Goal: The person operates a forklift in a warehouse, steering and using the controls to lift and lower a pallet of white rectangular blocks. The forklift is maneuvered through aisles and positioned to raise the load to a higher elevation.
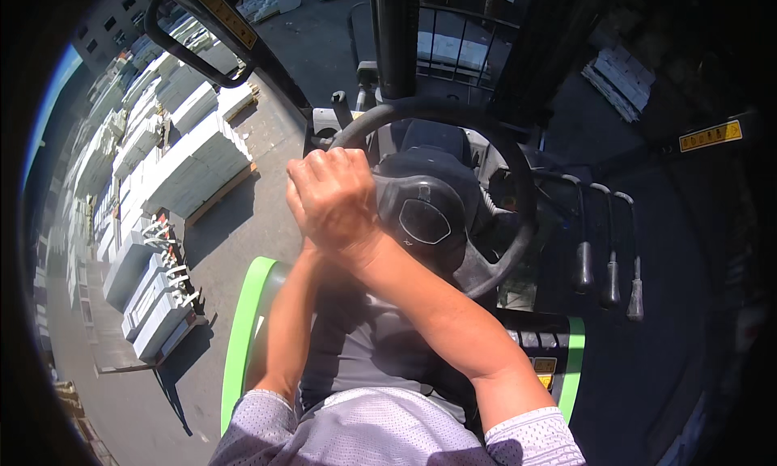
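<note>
A person is sitting in the cab of a forklift, looking down over a black steering wheel (453, 191) with a rounded centre hub. The right hand (333, 199) is reaching across the body and closing in a fist on the wheel's left rim, its knuckles facing up. The left hand is lying beneath the right forearm and is hidden, so I cannot tell whether it is gripping anything (only the left forearm is showing, rising from a pale mesh sleeve). To the right of the wheel, three slim control levers (609, 259) with dark grips are standing side by side, well apart from the hands. A bright green frame edge (243, 336) is curving beside the left elbow, and another green strip is running along the right of the seat area near small yellow labels. Outside, sunlight is falling on a grey paved yard (243, 223), where stacked white blocks on pallets (194, 162) are standing in rows along the left, casting sharp shadows. Ahead, the dark mast (396, 37) is rising through the middle, with more pale stacks showing beyond it and at the upper right.
</note>
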